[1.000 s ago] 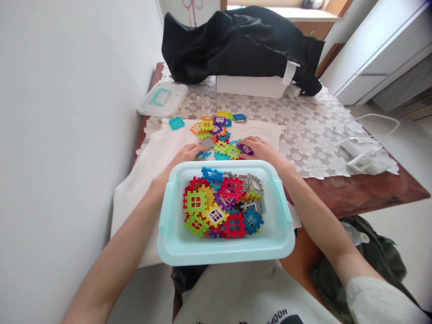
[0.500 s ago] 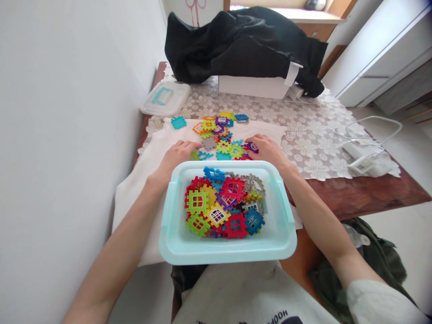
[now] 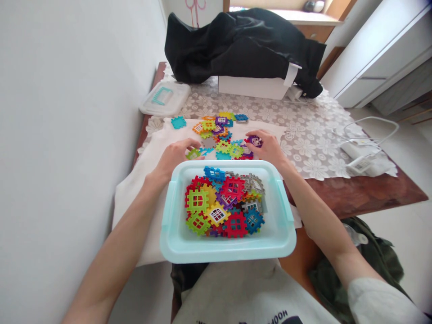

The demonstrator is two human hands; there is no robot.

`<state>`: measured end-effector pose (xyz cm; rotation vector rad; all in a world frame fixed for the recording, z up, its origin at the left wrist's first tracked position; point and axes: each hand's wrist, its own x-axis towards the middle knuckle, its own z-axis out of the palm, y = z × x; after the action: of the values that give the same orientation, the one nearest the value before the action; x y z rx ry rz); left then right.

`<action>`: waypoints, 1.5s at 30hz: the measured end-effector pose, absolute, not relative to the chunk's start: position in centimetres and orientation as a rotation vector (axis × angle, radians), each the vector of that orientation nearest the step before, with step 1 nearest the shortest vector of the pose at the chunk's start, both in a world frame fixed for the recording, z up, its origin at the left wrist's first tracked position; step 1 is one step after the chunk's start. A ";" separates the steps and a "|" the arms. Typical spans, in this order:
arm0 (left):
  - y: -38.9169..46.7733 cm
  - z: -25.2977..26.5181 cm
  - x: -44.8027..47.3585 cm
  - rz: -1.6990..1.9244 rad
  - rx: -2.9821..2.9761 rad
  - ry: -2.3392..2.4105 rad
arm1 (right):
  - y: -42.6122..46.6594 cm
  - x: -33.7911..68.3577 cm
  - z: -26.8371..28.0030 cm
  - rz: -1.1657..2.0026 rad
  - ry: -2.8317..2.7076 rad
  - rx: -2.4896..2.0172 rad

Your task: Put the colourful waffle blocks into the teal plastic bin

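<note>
My left hand [image 3: 176, 156] is curled round a green interlocking building tile [image 3: 193, 154], which shows between thumb and fingers. Across the pile, my right hand [image 3: 267, 146] pinches a purple window tile [image 3: 255, 141] at the pile's right edge. Between the hands lie loose tiles: a grey one [image 3: 208, 142], a lime window tile [image 3: 223, 146] and several in other colours. Nearest my body, a light turquoise plastic tub [image 3: 227, 254] holds a heap of mixed tiles, a red window tile [image 3: 236, 225] among them.
A white cloth [image 3: 141, 198] lies under the pile, over a lace tablecloth [image 3: 317, 146]. The tub's lid [image 3: 165, 99] rests at the back left by the wall. Black fabric [image 3: 243, 45] covers a white box [image 3: 251, 86] behind. A cabled white device [image 3: 361, 157] sits at right.
My left hand has drawn back from the grey tile and closed round the green one. My right fingers have shifted slightly up, and the purple tile in them has turned into fuller view.
</note>
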<state>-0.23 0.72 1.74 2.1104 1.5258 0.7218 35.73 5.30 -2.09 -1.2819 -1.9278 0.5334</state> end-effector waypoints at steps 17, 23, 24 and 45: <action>-1.4 6.3 -0.8 1.296 1.492 0.635 | 1.2 35.4 4.2 1.412 -1.540 -0.398; -2.6 7.3 -0.3 1.042 1.704 0.546 | 1.2 35.6 4.4 1.609 -1.845 -0.224; -2.5 7.2 -0.2 1.063 1.669 0.548 | 1.2 35.6 4.3 1.625 -1.876 -0.216; 4.6 -1.6 2.3 0.900 2.350 1.518 | 3.9 33.6 -3.5 0.388 -2.371 -1.324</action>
<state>2.27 4.55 -1.60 2.3501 1.5179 0.9000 33.63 3.86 -3.53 -1.3238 -2.3711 0.3881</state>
